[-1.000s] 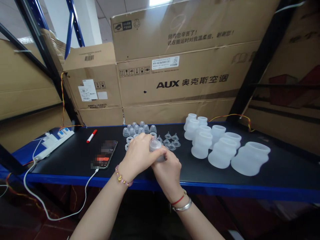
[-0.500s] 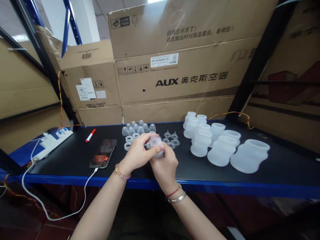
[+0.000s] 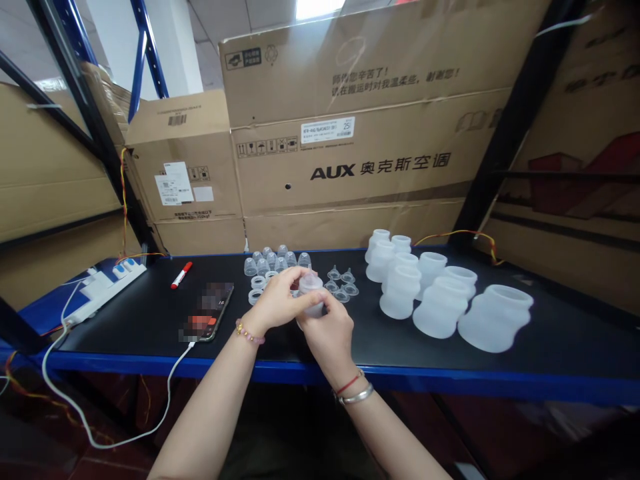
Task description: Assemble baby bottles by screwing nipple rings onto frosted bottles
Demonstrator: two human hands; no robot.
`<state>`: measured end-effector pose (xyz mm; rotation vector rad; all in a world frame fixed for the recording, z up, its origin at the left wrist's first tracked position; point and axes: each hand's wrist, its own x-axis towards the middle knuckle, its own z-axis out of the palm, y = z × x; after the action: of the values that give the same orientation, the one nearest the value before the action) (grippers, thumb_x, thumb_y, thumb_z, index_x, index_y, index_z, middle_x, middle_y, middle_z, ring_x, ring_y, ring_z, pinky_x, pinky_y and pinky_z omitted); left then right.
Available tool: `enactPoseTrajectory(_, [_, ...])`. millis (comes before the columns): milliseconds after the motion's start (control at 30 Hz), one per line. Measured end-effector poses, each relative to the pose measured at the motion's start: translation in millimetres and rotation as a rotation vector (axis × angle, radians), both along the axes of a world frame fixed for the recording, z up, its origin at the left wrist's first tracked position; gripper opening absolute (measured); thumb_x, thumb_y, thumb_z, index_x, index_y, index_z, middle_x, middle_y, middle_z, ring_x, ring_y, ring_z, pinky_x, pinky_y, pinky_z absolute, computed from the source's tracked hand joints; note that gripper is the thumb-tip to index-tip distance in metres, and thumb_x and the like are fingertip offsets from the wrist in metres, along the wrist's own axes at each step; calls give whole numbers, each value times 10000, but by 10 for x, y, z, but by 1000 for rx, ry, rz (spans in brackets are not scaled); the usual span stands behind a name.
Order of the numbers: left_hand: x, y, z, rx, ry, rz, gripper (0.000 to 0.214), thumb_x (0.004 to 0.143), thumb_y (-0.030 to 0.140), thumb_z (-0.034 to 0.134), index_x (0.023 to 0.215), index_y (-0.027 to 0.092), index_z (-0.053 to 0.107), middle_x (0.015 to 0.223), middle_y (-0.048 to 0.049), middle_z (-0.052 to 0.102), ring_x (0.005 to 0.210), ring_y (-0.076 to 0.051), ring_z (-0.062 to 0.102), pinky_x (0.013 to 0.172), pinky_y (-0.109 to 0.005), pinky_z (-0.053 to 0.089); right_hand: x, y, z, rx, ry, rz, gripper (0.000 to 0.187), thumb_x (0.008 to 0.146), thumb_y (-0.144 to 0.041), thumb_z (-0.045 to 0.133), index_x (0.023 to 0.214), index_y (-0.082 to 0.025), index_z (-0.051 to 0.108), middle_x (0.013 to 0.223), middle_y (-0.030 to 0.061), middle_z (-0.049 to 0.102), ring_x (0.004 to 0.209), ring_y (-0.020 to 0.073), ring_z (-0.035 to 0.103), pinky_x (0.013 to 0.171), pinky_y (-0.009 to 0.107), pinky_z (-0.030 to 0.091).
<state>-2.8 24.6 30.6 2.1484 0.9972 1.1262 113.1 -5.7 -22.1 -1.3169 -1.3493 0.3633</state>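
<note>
Between my hands is a small translucent baby bottle [image 3: 311,283], held upright with a clear nipple at its top. My left hand [image 3: 277,298] closes round the bottle's upper part, thumb across the front. Lower down, my right hand [image 3: 329,331] wraps the body, its fingers partly hidden. Just behind the hands lie several clear silicone nipples [image 3: 348,277], several white collar rings [image 3: 257,296] and rows of clear dome caps [image 3: 263,267]. To the right stand several frosted, wavy-sided bottle bodies [image 3: 440,308] without tops.
A phone [image 3: 218,308] on a white charging cable [image 3: 173,380] lies left of my hands. Behind it is a red marker [image 3: 181,275]. A power strip [image 3: 107,293] sits at the far left. Cardboard boxes [image 3: 280,223] wall the back, and the shelf's blue edge [image 3: 450,387] runs in front.
My view has tilted up slightly. Both hands keep hold of the bottle, and the nipple tip now shows more clearly above the left fingers.
</note>
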Motion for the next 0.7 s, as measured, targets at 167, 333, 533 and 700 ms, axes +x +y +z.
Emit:
enactPoseTrajectory(167, [19, 6, -43, 5, -54, 42, 411, 776, 399, 697, 1103, 156, 647, 1145, -104, 648, 1017, -221, 616, 830, -324, 513, 55, 17, 42, -200, 19, 90, 315, 627, -441, 696, 809, -186, 723, 662, 25, 696, 628, 201, 607, 565, 258, 418])
enactPoseTrajectory(333, [-14, 35, -85, -36, -103, -28, 482, 831, 440, 641, 1232, 175, 613, 1243, -117, 623, 1129, -249, 578, 957, -374, 462, 77, 24, 37, -235, 37, 113, 338, 618, -471, 697, 760, -166, 734, 620, 22, 681, 608, 189, 611, 540, 235, 400])
enactPoseTrajectory(533, [-42, 79, -134, -284, -310, -236, 544, 846, 435, 632, 1306, 156, 556, 1273, -143, 617, 1157, -259, 581, 998, -402, 453, 65, 23, 42, -234, 23, 66, 409, 611, -556, 701, 724, -165, 741, 601, 39, 676, 579, 187, 604, 515, 240, 390])
enactPoseTrajectory(700, [3, 85, -155, -260, -368, -165, 558, 771, 412, 720, 1245, 141, 602, 1227, -147, 635, 1094, -259, 608, 968, -402, 470, 62, 36, 58, -241, 5, 71, 369, 613, -537, 689, 684, -177, 731, 548, 23, 645, 559, 178, 593, 512, 240, 393])
